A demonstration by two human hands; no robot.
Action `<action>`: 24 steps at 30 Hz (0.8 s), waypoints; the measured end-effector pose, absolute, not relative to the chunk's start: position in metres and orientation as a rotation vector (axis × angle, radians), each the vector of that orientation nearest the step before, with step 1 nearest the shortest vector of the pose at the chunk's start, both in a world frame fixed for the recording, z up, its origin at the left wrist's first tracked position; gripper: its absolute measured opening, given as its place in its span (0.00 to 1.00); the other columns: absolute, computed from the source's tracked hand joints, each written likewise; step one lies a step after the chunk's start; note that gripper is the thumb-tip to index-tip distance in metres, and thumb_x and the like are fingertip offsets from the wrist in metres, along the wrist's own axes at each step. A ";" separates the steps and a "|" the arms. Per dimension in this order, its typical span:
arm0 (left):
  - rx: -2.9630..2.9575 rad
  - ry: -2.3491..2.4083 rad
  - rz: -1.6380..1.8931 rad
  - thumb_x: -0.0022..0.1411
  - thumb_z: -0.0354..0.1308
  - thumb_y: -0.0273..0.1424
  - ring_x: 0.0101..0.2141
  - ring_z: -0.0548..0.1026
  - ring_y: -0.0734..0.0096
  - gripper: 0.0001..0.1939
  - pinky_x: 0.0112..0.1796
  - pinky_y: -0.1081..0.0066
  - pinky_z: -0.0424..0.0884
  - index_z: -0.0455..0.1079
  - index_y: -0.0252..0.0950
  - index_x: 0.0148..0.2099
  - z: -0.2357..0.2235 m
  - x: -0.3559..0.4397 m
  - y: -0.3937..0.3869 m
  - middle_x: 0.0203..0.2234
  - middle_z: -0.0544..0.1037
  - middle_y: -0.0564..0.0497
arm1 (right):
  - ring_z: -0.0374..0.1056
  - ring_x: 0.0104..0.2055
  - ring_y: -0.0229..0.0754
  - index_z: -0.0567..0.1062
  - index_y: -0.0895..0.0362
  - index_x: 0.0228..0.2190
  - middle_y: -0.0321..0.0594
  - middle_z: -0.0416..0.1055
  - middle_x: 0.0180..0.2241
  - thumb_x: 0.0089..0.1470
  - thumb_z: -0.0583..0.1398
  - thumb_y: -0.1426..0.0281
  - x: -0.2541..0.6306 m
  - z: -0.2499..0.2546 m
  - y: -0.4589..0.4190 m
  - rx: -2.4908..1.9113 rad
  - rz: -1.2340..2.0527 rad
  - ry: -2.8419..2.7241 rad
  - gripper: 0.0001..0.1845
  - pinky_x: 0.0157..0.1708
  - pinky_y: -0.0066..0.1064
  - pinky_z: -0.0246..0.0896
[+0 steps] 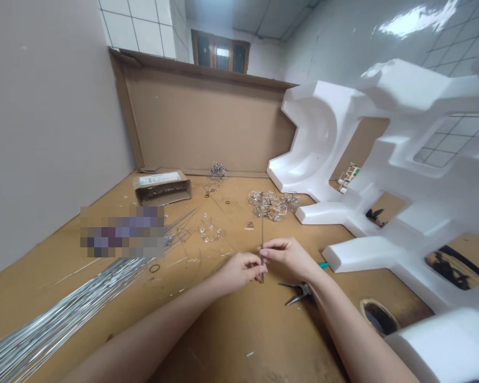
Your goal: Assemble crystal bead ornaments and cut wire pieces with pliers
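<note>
A thin grey wire or strip [262, 229] stands nearly upright between my hands over the table. My left hand [237, 274] pinches its lower part between thumb and fingers. Just above, my right hand [288, 258] closes on the same piece with its fingertips. Open-jawed pliers [299, 292] with green handles lie beside and partly under my right forearm. Beyond the hands sits a cluster of bent wire pieces with clear beads [269, 205]. A loose ring of clear beads [210, 233] rests to the left of it.
A long bundle of straight silvery wires [75, 308] lies at the left, near a blurred-out patch. Behind it is an open cardboard box [163, 189]. Another wire clump [218, 170] sits by the cardboard back wall [207, 117]. White moulded foam [367, 255] lines the right side.
</note>
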State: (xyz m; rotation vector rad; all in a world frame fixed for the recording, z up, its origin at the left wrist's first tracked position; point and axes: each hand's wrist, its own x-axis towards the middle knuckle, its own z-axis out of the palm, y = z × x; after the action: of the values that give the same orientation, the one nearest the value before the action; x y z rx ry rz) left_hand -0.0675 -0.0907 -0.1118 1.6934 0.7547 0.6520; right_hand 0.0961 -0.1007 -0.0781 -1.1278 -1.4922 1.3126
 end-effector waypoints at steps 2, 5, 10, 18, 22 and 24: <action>1.620 0.728 0.615 0.54 0.53 0.34 0.25 0.71 0.74 0.09 0.31 0.74 0.66 0.68 0.33 0.27 -0.107 -0.066 -0.092 0.20 0.72 0.52 | 0.62 0.22 0.33 0.77 0.60 0.26 0.33 0.70 0.19 0.38 0.66 0.65 0.096 -0.077 -0.101 -1.108 1.364 -1.433 0.11 0.28 0.27 0.57; 1.570 0.706 0.580 0.54 0.54 0.35 0.24 0.71 0.75 0.10 0.31 0.73 0.67 0.68 0.32 0.29 -0.104 -0.066 -0.092 0.20 0.73 0.52 | 0.61 0.21 0.32 0.77 0.60 0.26 0.32 0.69 0.18 0.37 0.66 0.66 0.095 -0.076 -0.101 -1.101 1.392 -1.394 0.12 0.27 0.26 0.57; 1.492 0.684 0.556 0.50 0.57 0.40 0.23 0.71 0.75 0.15 0.31 0.72 0.68 0.69 0.31 0.29 -0.106 -0.068 -0.091 0.20 0.73 0.52 | 0.61 0.22 0.32 0.77 0.61 0.25 0.33 0.68 0.18 0.38 0.66 0.65 0.097 -0.075 -0.100 -1.100 1.418 -1.382 0.12 0.26 0.26 0.56; 1.371 0.640 0.505 0.48 0.60 0.40 0.23 0.73 0.74 0.15 0.30 0.71 0.69 0.69 0.31 0.32 -0.106 -0.070 -0.088 0.21 0.75 0.51 | 0.62 0.22 0.33 0.75 0.61 0.23 0.35 0.69 0.19 0.37 0.66 0.64 0.097 -0.072 -0.102 -1.095 1.432 -1.356 0.12 0.27 0.27 0.57; 1.442 0.660 0.544 0.49 0.59 0.39 0.24 0.73 0.74 0.14 0.31 0.71 0.68 0.69 0.31 0.31 -0.111 -0.069 -0.086 0.22 0.75 0.50 | 0.61 0.23 0.33 0.76 0.61 0.25 0.35 0.68 0.19 0.37 0.66 0.64 0.098 -0.075 -0.101 -1.092 1.409 -1.416 0.13 0.28 0.28 0.57; 1.499 0.673 0.568 0.51 0.58 0.38 0.24 0.73 0.74 0.13 0.31 0.72 0.68 0.69 0.31 0.31 -0.112 -0.068 -0.085 0.22 0.74 0.50 | 0.62 0.23 0.34 0.76 0.60 0.26 0.34 0.69 0.20 0.37 0.66 0.64 0.098 -0.076 -0.100 -1.110 1.388 -1.459 0.13 0.28 0.28 0.57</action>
State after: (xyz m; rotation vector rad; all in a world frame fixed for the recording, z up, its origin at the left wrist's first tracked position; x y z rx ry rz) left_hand -0.0682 -0.0854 -0.1118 1.4988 0.6730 0.5682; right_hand 0.0984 -0.1004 -0.0758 -1.1103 -1.4590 1.3884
